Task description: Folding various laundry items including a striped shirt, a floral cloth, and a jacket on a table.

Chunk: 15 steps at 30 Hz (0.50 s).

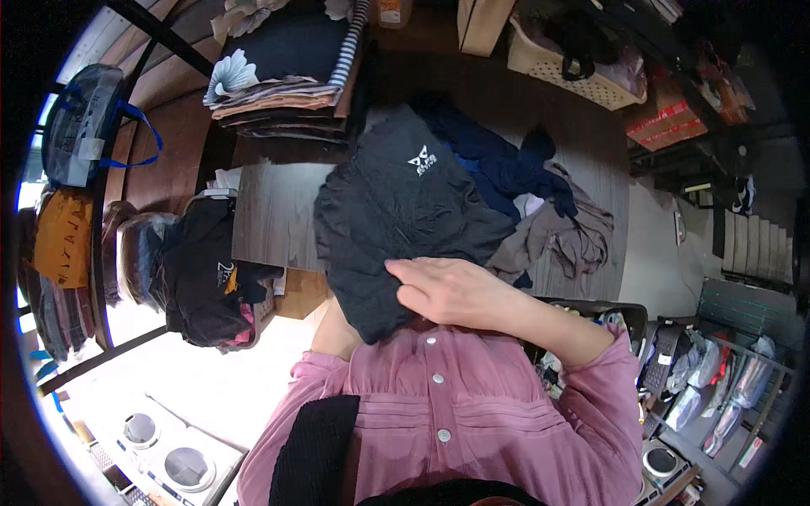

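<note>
A black garment (405,221) with a white printed logo is bunched in front of my chest, over the near side of a wood-grain table (278,209). My right hand (443,291) lies across the lower part of this garment, fingers pointing left; whether they pinch the fabric cannot be told. My left forearm (332,332) rises behind the garment's lower left side, and the cloth hides my left hand. Beyond the black garment lies a crumpled navy garment (500,158). A crumpled grey-brown garment (569,234) is on the table's right side.
A stack of folded fabrics (278,95) stands at the far left of the table. Left of the table, black clothing (196,272) is heaped over a basket. A perforated cream basket (569,79) is at the far right. Near my right elbow is a filled black bin (636,316).
</note>
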{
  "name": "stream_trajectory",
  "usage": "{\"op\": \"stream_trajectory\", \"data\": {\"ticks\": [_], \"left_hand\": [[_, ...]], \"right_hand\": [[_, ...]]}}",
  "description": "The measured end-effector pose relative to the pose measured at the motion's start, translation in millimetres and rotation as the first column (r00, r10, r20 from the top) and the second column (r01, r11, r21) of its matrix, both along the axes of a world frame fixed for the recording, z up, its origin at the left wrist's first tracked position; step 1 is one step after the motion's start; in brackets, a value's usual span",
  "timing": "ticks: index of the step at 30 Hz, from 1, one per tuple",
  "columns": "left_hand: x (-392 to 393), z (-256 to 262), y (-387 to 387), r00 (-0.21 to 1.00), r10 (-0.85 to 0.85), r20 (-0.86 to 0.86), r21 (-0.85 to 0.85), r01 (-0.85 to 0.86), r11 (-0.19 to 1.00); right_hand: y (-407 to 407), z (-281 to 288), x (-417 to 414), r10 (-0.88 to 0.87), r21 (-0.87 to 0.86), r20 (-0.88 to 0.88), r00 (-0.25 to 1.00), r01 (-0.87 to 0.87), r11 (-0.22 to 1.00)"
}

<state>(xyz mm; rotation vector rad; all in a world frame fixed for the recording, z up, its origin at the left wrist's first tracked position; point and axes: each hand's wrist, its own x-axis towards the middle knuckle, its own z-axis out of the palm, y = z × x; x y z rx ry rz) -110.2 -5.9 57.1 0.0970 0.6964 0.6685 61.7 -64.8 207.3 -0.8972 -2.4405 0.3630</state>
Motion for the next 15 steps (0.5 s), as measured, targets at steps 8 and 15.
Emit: {"op": "stream_trajectory", "data": {"ticks": [8, 15], "left_hand": [[-52, 62, 208, 0.952, 0.231, 0.203, 0.358, -0.292, 0.887], [-162, 76, 414, 0.856, -0.130, 0.501, 0.700, -0.312, 0.643]], "right_hand": [[136, 57, -10, -0.102, 0.537, 0.001, 0.995, 0.085, 0.839], [320, 42, -21, -0.147, 0.659, 0.093, 0.985, 0.049, 0.750]]}}
